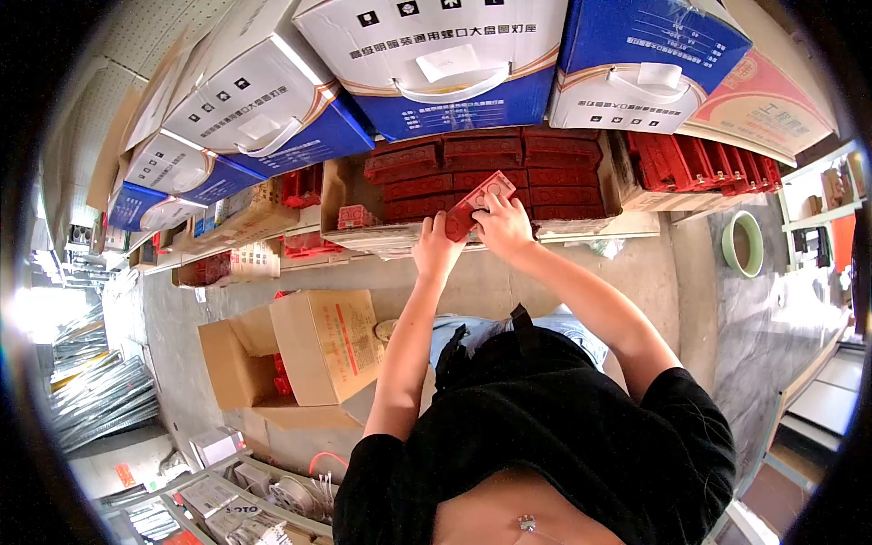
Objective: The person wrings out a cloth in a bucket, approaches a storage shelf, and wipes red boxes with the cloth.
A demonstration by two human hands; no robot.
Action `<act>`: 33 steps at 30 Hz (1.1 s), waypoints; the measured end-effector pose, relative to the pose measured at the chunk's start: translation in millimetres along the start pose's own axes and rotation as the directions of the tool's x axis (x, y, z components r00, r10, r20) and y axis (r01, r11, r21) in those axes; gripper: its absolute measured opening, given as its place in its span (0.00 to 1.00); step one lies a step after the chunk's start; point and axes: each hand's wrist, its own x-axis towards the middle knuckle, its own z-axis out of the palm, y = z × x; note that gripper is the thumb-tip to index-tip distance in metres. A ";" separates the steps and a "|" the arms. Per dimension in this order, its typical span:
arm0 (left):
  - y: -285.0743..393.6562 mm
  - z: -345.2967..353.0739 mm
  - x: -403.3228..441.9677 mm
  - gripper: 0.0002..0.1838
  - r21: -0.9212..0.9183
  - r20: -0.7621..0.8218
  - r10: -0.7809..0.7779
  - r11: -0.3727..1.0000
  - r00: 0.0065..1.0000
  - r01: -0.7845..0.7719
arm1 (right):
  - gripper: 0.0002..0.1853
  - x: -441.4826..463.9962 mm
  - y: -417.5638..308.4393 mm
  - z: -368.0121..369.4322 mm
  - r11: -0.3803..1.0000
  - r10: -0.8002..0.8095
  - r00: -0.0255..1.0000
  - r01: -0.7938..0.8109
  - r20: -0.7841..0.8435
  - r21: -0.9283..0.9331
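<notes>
A long red plastic piece (470, 207) is held tilted in front of the shelf. My left hand (440, 243) grips its lower end, with the fingers bent over the edge. Farther up, my right hand (502, 223) has its fingers curled on the piece's face near the upper end. Just behind, an open carton (345, 184) on the shelf holds rows of similar red pieces (420, 186). A smaller pinkish-red block (357, 216) lies at that carton's left front corner.
Blue and white boxes (454, 68) line the upper shelf. An open cardboard box (313, 354) with red parts stands on the floor at left. More red parts (690, 165) fill a carton at right, near a green bin (743, 243). Metal racking (272, 481) stands at lower left.
</notes>
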 end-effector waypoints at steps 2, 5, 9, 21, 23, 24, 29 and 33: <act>-2.8 -0.9 -4.3 0.29 0.001 -0.003 0.021 1.000 1.000 -0.021 | 0.09 2.2 1.0 9.7 0.997 -0.064 0.995 0.060 -0.083 -0.041; -2.9 -0.1 -8.0 0.30 0.012 -0.007 0.024 1.000 1.000 -0.024 | 0.07 20.3 -9.1 6.5 0.996 -0.078 0.994 0.074 -0.075 -0.057; -1.1 -0.9 -7.9 0.29 -0.008 -0.005 -0.028 1.000 1.000 0.028 | 0.07 24.4 -12.0 6.8 0.991 -0.088 0.994 0.080 -0.070 -0.108; -4.5 0.6 2.6 0.30 -0.062 0.018 -0.012 0.998 1.000 0.013 | 0.09 -38.6 37.3 17.2 0.983 0.160 0.984 -0.165 0.074 0.077; -4.5 1.2 -3.0 0.30 -0.046 0.012 -0.008 0.999 1.000 0.008 | 0.10 -36.8 38.7 17.5 0.980 0.116 0.991 -0.103 -0.068 0.172; -2.6 -1.2 -4.1 0.30 -0.033 0.013 -0.010 0.999 1.000 0.011 | 0.10 -33.7 35.5 12.8 0.974 0.099 0.985 -0.067 -0.140 0.217; 1.4 -4.3 -1.3 0.31 0.017 0.070 -0.047 0.999 0.996 0.046 | 0.10 1.2 11.3 8.0 0.989 -0.016 0.948 0.062 -0.319 0.134; -2.2 4.1 -5.2 0.32 0.041 0.038 -0.036 0.999 0.999 0.035 | 0.09 17.4 -2.4 18.5 0.991 -0.079 0.959 0.106 -0.274 0.084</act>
